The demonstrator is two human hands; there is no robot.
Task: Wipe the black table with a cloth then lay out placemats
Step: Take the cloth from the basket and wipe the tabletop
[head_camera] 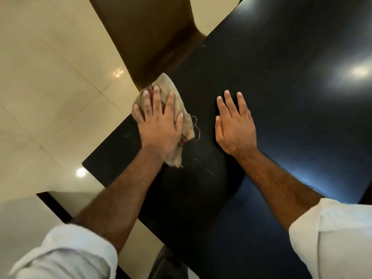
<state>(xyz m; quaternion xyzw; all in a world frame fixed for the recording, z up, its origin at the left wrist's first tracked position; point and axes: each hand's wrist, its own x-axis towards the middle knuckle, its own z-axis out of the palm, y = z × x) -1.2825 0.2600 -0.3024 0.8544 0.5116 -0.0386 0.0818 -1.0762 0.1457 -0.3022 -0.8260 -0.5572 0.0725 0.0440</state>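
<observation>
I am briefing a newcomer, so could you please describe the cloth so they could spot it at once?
Start at the black table and go to its left edge beside the brown chair. There the left hand presses flat on a crumpled beige cloth. It is the only pale, frayed thing on the dark top, trailing loose threads.

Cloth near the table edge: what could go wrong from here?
1. The cloth sits at the table edge under the left hand; an outward stroke may push it off.
2. Its loose threads trail on the table and may shed.
3. The flat right hand may smudge the glossy top.
</observation>
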